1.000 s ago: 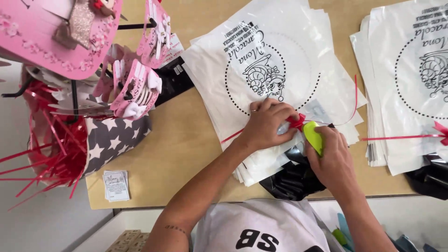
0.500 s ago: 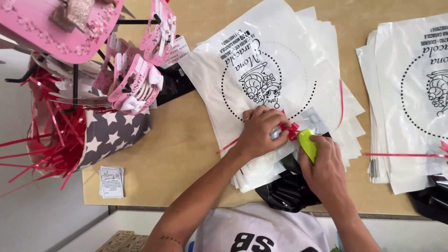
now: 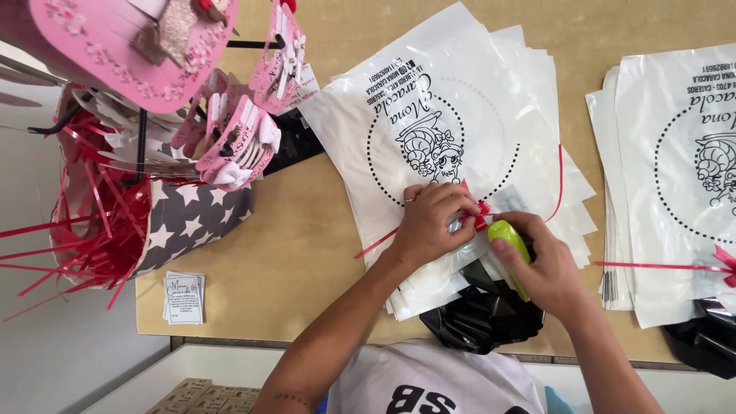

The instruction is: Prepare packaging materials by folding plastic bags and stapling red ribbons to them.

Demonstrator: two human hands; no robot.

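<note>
My left hand (image 3: 432,222) presses its fingertips on a small red ribbon bow (image 3: 479,214) lying on the top white printed plastic bag (image 3: 429,100) of a stack. My right hand (image 3: 546,270) grips a lime-green stapler (image 3: 507,239) with its nose against the bow. A thin red ribbon (image 3: 558,184) runs from the bow across the bag. Under the bag's near edge lies a black packet (image 3: 479,318).
A second stack of white printed bags (image 3: 675,138) with a red ribbon (image 3: 659,266) lies at the right. A grey star-patterned box (image 3: 192,215) with red shredded strips and pink hair-clip cards (image 3: 238,142) on a rack stands at the left. Small printed cards (image 3: 184,297) sit near the table's front edge.
The view has shifted a little. My hands stay on the bow; the right hand with the green stapler has closed in against it.
</note>
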